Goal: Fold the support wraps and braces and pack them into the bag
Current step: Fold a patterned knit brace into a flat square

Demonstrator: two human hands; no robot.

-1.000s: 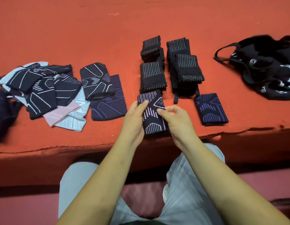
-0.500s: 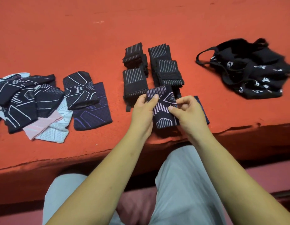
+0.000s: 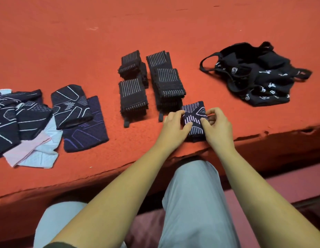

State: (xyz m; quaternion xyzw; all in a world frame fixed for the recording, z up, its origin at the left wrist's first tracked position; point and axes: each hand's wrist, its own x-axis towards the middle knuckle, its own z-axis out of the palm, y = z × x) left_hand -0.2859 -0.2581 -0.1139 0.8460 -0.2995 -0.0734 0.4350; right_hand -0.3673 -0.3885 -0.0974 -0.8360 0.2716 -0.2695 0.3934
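A: Where is the patterned brace [image 3: 194, 119] now?

B: Just right of centre, near the front edge of the red table [image 3: 102, 42], directly below the right stack of striped wraps [image 3: 167, 83]. A second ago it was held further left in the frame, in front of the left stack of striped wraps [image 3: 132, 97]. Both hands have carried it rightward.

A: And the folded purple brace that lay alone in that spot?

B: It's almost entirely covered. Only a dark edge shows under the patterned one, so I judge the patterned one is being set on top of it to start a small pile.

A: Have the hands let go?

B: No. The left hand [image 3: 174, 127] has its fingers curled over the brace's left edge. The right hand [image 3: 218, 128] pinches the right edge between thumb and bent fingers. Both are clamped on it, apparently squaring it up.

A: What does that mean for the job?

B: One more piece is folded. The bag [image 3: 254, 77] lies slumped at upper right, well apart from the hands. The heap of unfolded braces [image 3: 21, 119] at the left edge is not yet done, so I'd say more folding comes before packing.
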